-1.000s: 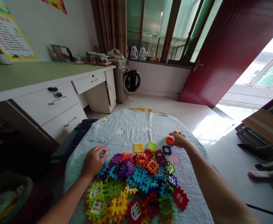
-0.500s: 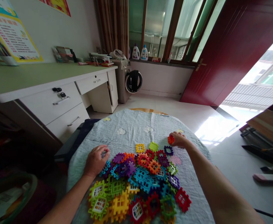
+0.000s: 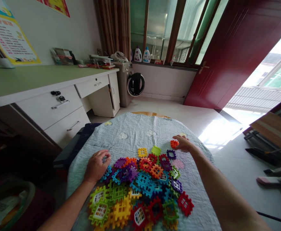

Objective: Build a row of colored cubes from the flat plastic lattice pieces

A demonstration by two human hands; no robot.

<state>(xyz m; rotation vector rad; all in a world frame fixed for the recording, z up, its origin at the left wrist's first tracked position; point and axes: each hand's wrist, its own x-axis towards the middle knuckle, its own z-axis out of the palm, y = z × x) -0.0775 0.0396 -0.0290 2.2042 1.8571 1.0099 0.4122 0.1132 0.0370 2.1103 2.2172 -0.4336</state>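
My right hand (image 3: 183,143) is at the right side of the cloth-covered table, its fingers closed on an orange-red block (image 3: 174,144). Left of the pile, my left hand (image 3: 98,163) has its fingers curled at the edge; what they hold, if anything, is too small to make out. Between my arms lies a pile of notched square blocks: purple (image 3: 128,172), blue (image 3: 143,179), yellow (image 3: 122,208), green (image 3: 99,210) and red (image 3: 185,203). Single yellow (image 3: 142,152), lime (image 3: 156,150) and dark blue (image 3: 171,154) blocks lie along its far side.
The round table has a light blue cloth (image 3: 140,128). A desk with drawers (image 3: 58,102) stands at the left, a washing machine (image 3: 126,83) behind. A basket (image 3: 29,195) is at the lower left, a red door (image 3: 227,54) at the right.
The view has shifted slightly. The orange-red block at my right hand shows more of its face and my right fingers have tilted a little. My left hand has hardly moved.
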